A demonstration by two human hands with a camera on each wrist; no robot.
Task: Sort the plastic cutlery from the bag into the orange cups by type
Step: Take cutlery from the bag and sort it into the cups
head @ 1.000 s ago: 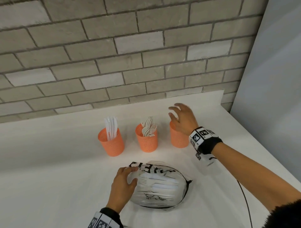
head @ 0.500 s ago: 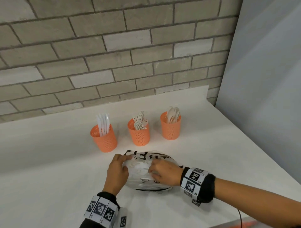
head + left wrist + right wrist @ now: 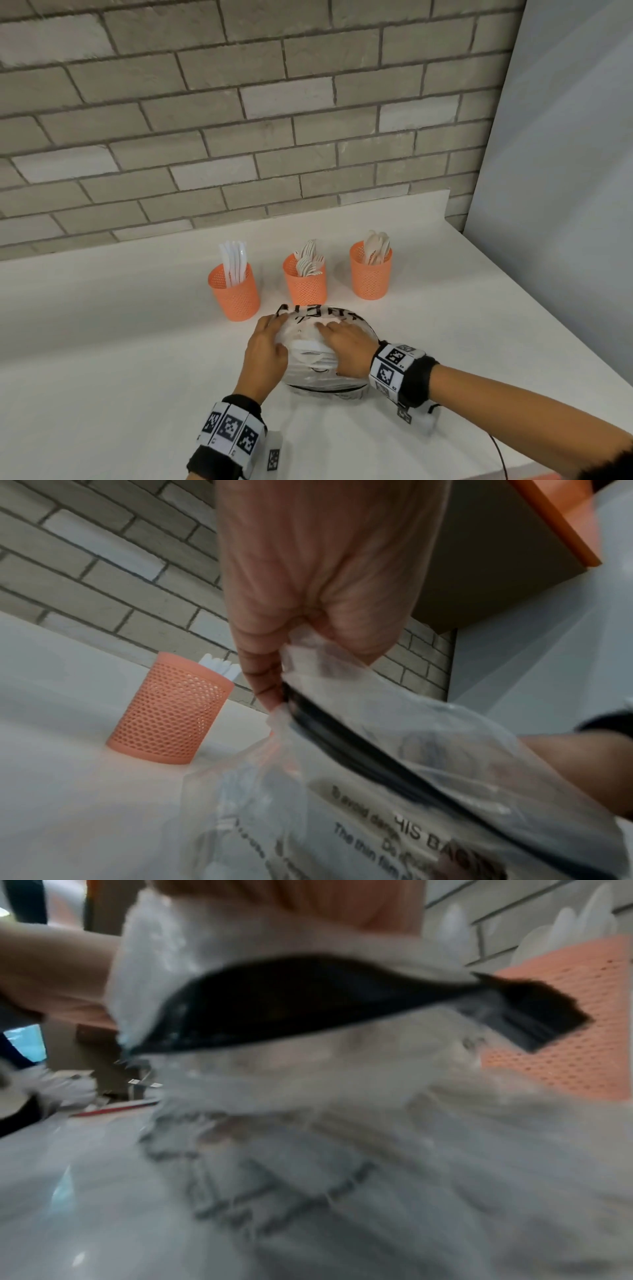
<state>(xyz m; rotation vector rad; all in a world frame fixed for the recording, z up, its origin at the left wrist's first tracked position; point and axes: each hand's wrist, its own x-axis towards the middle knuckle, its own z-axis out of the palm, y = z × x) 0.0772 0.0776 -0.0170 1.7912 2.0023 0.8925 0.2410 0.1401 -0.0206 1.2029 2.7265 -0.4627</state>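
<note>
Both hands down on the clear plastic bag (image 3: 322,373), lying on the white worktop (image 3: 102,377) just in front of the 3 orange cups. Left hand (image 3: 265,356) at the bag's left edge, fingers (image 3: 263,674) pinching the film beside the black zip strip (image 3: 359,753). Right hand (image 3: 346,346) lying over the top of the bag, fingers reaching toward the opening; cannot tell whether curled round any cutlery or merely pressing, the wrist view being blurred. White cutlery in the bag (image 3: 311,353) visible through the film between the 2 hands.

Against 1 second ago: right hand no longer up at the right cup (image 3: 370,274), now back at the bag. Against half a second ago: little difference, both hands at the bag as before.

Left cup (image 3: 234,294) filled with knives, middle cup (image 3: 305,282) with forks, right cup with spoons. Brick wall (image 3: 239,120) behind.
</note>
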